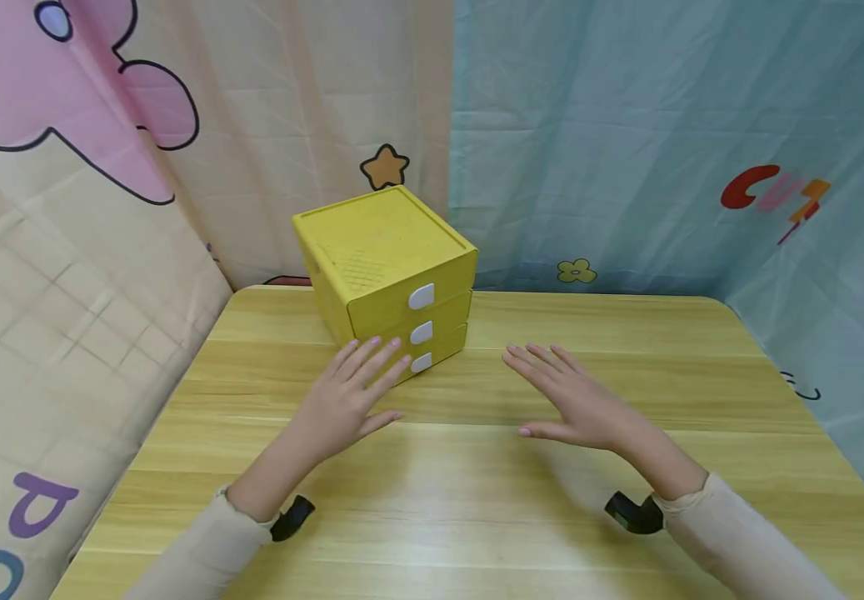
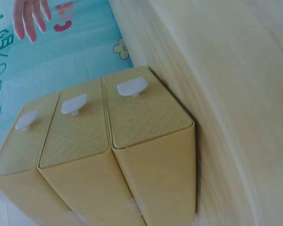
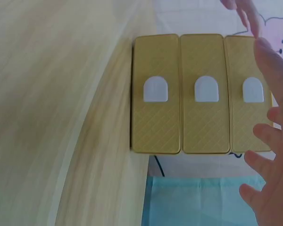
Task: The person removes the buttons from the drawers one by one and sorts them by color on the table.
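Observation:
A yellow three-drawer box (image 1: 382, 242) with white tab handles stands at the back of the table, left of its middle. All three drawers (image 3: 205, 127) look pushed in, as the right wrist view shows. My left hand (image 1: 345, 404) hovers in front of the box with fingers spread, its fingertips overlapping the lower drawers in the head view. To the right of the box, my right hand (image 1: 577, 404) is held over the table, fingers extended and thumb apart. Neither hand holds anything. In the left wrist view the white handles (image 2: 132, 87) face the other hand (image 2: 30, 19).
The wooden table (image 1: 626, 342) has a pale grain and rounded far corners. Printed curtains (image 1: 589, 125) hang close behind it and along both sides. A black band piece (image 1: 292, 518) sits at the left wrist, another black piece (image 1: 634, 512) at the right.

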Available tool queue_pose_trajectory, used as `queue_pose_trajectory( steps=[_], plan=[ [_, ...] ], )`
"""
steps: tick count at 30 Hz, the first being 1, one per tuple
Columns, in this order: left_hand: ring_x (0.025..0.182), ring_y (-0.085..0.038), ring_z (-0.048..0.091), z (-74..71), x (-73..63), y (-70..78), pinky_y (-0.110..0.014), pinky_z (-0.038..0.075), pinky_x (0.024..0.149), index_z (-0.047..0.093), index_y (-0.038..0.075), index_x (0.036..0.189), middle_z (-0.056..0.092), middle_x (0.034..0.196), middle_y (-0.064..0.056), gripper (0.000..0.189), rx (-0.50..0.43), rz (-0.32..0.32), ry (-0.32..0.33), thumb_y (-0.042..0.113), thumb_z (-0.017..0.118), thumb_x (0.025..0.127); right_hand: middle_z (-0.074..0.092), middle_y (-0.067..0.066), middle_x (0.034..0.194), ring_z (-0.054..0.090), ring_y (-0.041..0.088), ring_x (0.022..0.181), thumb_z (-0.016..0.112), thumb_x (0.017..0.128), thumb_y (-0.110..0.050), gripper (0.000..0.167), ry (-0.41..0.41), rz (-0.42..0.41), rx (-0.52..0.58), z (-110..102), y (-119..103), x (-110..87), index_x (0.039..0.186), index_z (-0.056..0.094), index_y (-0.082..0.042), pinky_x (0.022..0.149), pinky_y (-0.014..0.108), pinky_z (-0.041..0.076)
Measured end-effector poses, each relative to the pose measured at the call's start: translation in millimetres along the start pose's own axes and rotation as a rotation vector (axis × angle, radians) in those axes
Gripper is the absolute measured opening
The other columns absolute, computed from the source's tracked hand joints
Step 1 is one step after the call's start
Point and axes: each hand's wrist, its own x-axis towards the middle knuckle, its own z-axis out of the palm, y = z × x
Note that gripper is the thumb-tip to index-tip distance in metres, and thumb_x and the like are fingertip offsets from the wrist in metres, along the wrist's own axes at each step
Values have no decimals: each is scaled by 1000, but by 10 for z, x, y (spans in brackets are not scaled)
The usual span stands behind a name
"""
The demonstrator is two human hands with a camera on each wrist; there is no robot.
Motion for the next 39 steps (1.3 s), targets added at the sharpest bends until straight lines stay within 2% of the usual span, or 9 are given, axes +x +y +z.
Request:
queue_pose_trajectory(
  steps=[4,7,10,14,17,20,27,34,39],
  plan=[
    [115,-40,38,-6,70,-114,-50,29,97,47,0,124,41,130,-21,53,26,-75,257,43,38,95,23,1,145,22,23,130,62,82,-45,83,12,85,218,-3,-53,186,145,15,-20,102,47,21],
    [115,-41,36,-31,118,-200,-50,29,96,42,-5,125,37,129,-25,55,-27,-216,360,41,42,94,25,-1,144,25,21,129,59,84,-44,76,42,149,371,8,-99,341,144,18,-21,100,46,25],
    [126,-33,25,-83,185,-261,-50,23,100,31,-3,133,26,138,-21,64,-244,-478,359,44,44,92,31,1,141,28,21,127,58,86,-40,69,101,173,483,54,-132,517,142,26,-15,100,46,26],
    [130,-23,14,-158,308,-357,-46,18,102,14,0,141,11,144,-16,72,-655,-825,341,44,44,92,39,6,136,36,19,123,58,88,-31,60,190,177,611,152,-152,785,137,34,-8,99,40,30],
    [129,-27,16,-191,378,-439,-44,21,102,9,1,142,8,145,-15,76,-883,-994,296,47,42,92,42,12,133,39,21,120,58,89,-23,55,241,180,724,228,-138,966,134,36,-3,98,38,32],
    [129,-27,20,-202,416,-495,-43,23,102,8,5,144,14,145,-14,78,-1030,-1113,241,52,41,90,41,16,131,40,24,119,58,89,-17,52,273,207,843,291,-114,1107,132,35,2,97,40,33],
    [125,-27,31,-203,431,-529,-42,26,101,14,8,144,28,140,-16,71,-1186,-1120,235,47,41,91,46,17,124,44,24,115,55,90,-13,45,327,309,1024,394,-80,1323,128,38,4,93,33,38],
    [127,-26,27,-180,426,-530,-40,23,102,12,6,144,25,142,-16,76,-1218,-1113,231,48,44,90,53,19,110,53,20,100,54,89,-3,30,467,360,1169,441,-84,1408,116,47,9,88,29,42],
    [128,-24,27,-183,423,-523,-39,23,103,11,6,144,24,142,-15,76,-1203,-1123,234,48,44,89,56,15,104,56,18,94,55,89,-2,26,495,361,1213,421,-166,1468,112,50,9,87,30,43]
  ],
)
